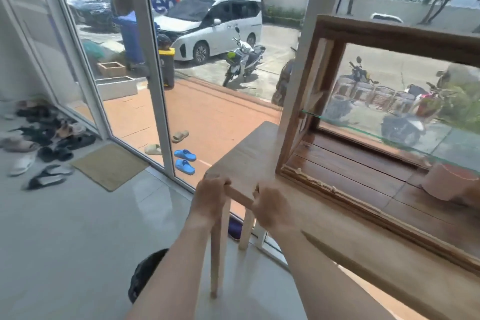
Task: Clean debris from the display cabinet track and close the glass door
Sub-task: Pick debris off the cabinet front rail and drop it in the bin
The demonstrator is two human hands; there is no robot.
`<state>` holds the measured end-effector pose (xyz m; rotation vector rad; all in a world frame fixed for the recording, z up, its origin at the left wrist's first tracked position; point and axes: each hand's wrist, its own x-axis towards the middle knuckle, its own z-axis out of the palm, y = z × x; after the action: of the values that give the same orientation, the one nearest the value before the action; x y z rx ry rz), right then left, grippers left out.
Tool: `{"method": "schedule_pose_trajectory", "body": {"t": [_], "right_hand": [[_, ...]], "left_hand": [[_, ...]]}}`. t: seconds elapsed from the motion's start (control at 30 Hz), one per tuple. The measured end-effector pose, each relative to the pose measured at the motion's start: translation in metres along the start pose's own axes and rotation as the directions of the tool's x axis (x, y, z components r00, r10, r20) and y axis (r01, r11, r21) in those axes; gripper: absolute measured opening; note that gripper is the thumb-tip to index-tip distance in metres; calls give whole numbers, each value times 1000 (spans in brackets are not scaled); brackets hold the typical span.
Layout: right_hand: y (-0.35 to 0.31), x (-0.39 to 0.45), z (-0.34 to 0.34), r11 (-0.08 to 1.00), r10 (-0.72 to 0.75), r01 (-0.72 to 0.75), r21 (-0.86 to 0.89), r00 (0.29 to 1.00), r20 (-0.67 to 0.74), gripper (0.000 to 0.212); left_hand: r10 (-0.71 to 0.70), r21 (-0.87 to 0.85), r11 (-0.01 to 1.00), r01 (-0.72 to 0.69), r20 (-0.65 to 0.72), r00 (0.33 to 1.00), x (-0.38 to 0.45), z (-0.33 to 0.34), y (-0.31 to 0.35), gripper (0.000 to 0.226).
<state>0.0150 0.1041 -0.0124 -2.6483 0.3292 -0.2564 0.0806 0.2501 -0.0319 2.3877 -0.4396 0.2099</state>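
Observation:
A wooden display cabinet (389,34) stands on a light wooden table (249,153) at the right. Its front track (335,191) runs along the bottom edge with pale bits of debris (333,188) lying in it. A glass shelf (389,135) crosses the inside. The glass door is not clearly visible. My left hand (211,193) grips the table's near left corner. My right hand (271,206) grips the same end edge just beside it. Both hands are left of the cabinet, apart from the track.
A pinkish round container (446,182) sits inside the cabinet at the right. Large glass walls and a door frame (153,60) stand behind the table. Shoes (41,138) and a doormat (109,165) lie on the tiled floor at left. A dark object (145,273) lies by the table leg.

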Motion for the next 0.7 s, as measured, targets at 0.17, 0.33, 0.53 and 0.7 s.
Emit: {"method": "schedule_pose_trajectory", "body": {"t": [0.17, 0.33, 0.53, 0.7], "right_hand": [[-76, 10, 80, 990, -135, 130, 49, 983, 121, 12], [-111, 22, 163, 985, -112, 59, 161, 932, 346, 8], [-126, 25, 243, 988, -40, -25, 151, 909, 414, 23], [-126, 31, 268, 989, 20, -82, 120, 894, 448, 46]], "left_hand": [[-140, 160, 973, 166, -159, 977, -5, -44, -94, 12], [-287, 237, 921, 309, -126, 950, -24, -58, -185, 12], [-407, 328, 863, 385, -4, 914, -48, -39, -260, 16], [-470, 334, 839, 430, 46, 881, -41, -27, -282, 36]]}}
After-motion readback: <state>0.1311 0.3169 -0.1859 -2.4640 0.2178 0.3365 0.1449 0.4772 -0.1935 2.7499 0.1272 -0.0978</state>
